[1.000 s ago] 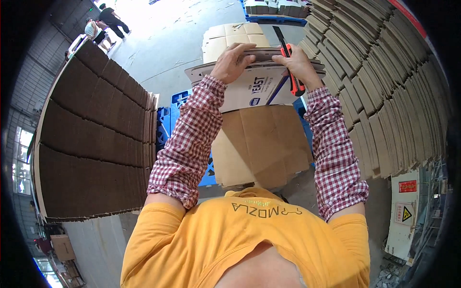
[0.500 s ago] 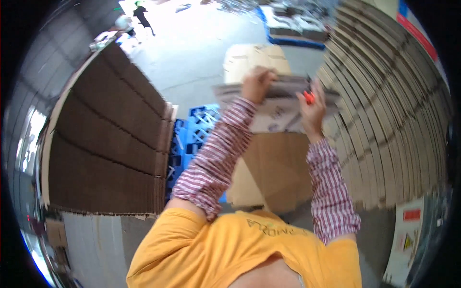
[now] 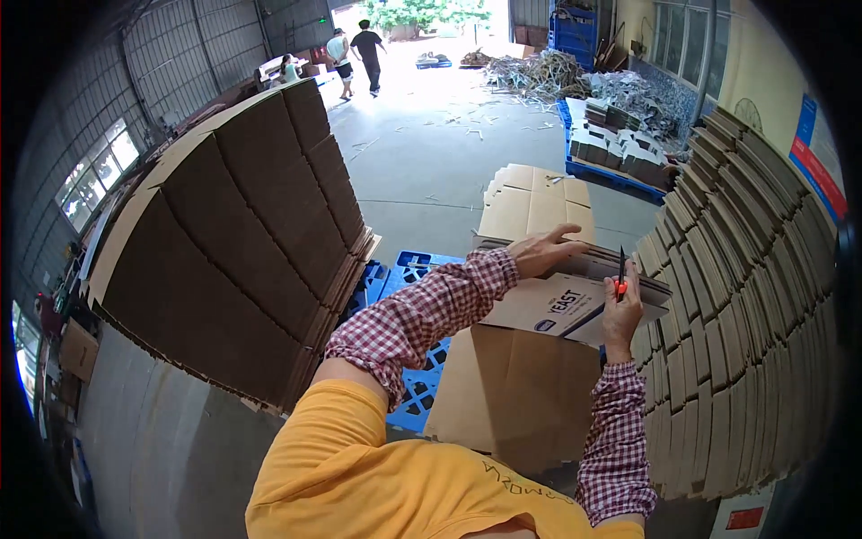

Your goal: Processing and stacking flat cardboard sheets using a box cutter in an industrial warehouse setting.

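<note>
In front of me lies a bundle of flat white printed cartons (image 3: 525,304) with dark print, on top of a brown cardboard stack (image 3: 530,386). My left hand (image 3: 540,251) rests over the bundle's far edge, its fingers stretched out and apart. At the bundle's right end, my right hand (image 3: 621,314) is closed around a pointed tool (image 3: 620,286) with an orange-red handle and a thin dark blade. The blade points up and away from me. Whether the right hand also touches the cartons, I cannot tell.
A tall stack of brown cardboard (image 3: 224,242) stands left and another (image 3: 736,359) right. Tan cardboard sheets (image 3: 539,202) lie beyond the bundle. A blue plastic pallet (image 3: 422,382) shows beneath. Farther off are a loaded pallet (image 3: 620,144), scrap heaps (image 3: 543,76) and walking people (image 3: 367,58).
My view has tilted up and turned left, so the scene sits lower and further right. My left hand's fingers, curled before, are now spread. The tool stays in my right hand.
</note>
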